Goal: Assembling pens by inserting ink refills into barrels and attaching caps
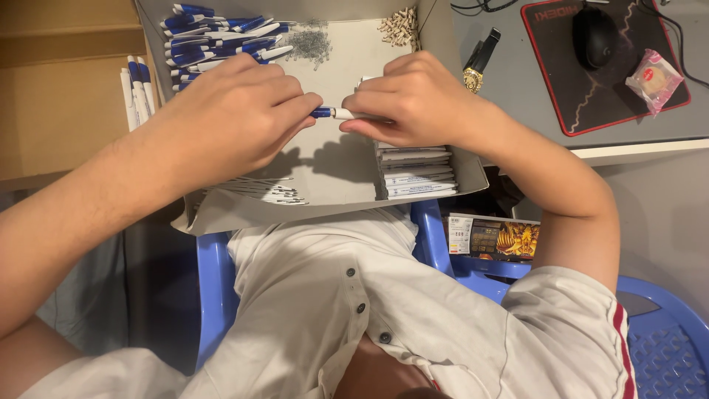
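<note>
- A person's left hand and right hand meet over the middle of a shallow white cardboard tray, sharing one blue-and-white pen.
- The left grip is closed, thumb and forefinger pinched on the pen's blue end; the right grip is curled shut around the white barrel, most of which is hidden inside the fist.
- Finished blue-and-white pens are heaped in the tray's far left corner, with a pile of small metal springs just beside them and pale small parts in the far right corner.
- White barrels lie stacked along the tray's right edge; thin refills rest near its front left corner.
- A few more pens stand just outside the tray's left edge, against a brown cardboard box.
- On the grey worktop to the right sit a black mouse on a red-edged mat, and a wrapped sweet.
</note>
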